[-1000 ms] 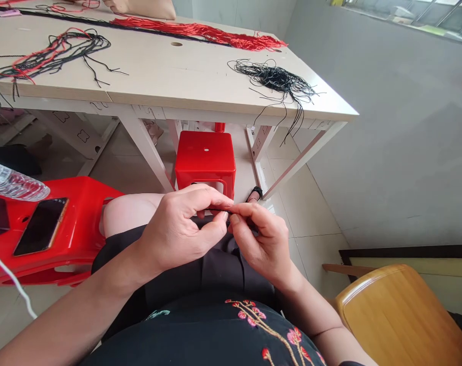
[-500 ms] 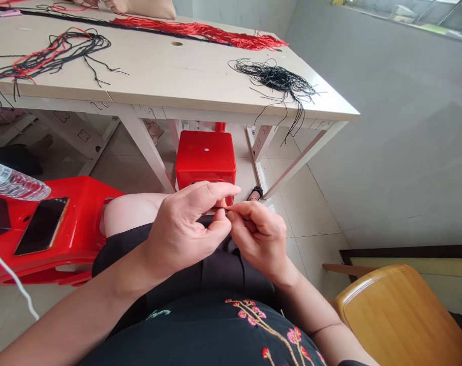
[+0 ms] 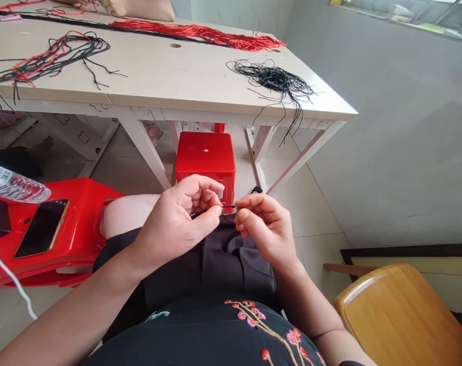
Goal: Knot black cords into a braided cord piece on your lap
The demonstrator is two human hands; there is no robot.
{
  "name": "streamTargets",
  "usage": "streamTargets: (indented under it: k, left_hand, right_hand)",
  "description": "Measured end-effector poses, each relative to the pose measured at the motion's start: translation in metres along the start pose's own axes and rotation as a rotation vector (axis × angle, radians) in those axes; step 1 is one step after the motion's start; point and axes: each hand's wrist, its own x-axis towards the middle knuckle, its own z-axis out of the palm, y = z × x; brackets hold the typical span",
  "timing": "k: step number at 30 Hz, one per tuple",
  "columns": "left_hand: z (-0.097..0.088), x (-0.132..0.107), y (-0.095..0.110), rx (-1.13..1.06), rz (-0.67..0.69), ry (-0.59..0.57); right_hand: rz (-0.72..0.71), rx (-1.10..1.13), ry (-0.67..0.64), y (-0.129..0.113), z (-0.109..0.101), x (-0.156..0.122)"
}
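A short stretch of thin black cord (image 3: 227, 206) runs between my two hands, above my lap. My left hand (image 3: 181, 213) pinches it between thumb and fingertips, the other fingers curled behind. On the other side, my right hand (image 3: 267, 226) grips the cord's right part between thumb and forefinger. The rest of the cord is mostly hidden by my fingers and the dark skirt. On the table (image 3: 170, 76) lie a tangled bundle of black cords (image 3: 274, 79), a bundle of black and red cords (image 3: 59, 56) and a long row of red cords (image 3: 200, 33).
A red stool (image 3: 205, 152) stands under the table edge. At my left, another red stool (image 3: 82, 213) bears a phone (image 3: 42, 227) and a plastic bottle (image 3: 17, 185). A wooden chair (image 3: 402, 310) is at my right. Another person's arm (image 3: 147, 9) rests on the far table side.
My hands have drawn slightly apart, so a stretch of the black cord now shows between them. The fingers of my left hand have curled in more.
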Motion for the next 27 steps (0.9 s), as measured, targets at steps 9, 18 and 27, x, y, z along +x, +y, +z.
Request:
streamTargets:
  k: [9, 18, 27]
  left_hand:
    - [-0.018, -0.001, -0.003, -0.026, -0.007, -0.052]
    - [-0.021, 0.002, -0.001, -0.069, 0.012, 0.068]
    - [-0.028, 0.012, 0.002, -0.010, -0.001, 0.136]
  right_hand:
    - [0.051, -0.050, 0.024, 0.002, -0.001, 0.002]
    - [0.118, -0.006, 0.019, 0.004, -0.001, 0.003]
    - [0.140, -0.010, -0.015, 0.008, 0.002, 0.017]
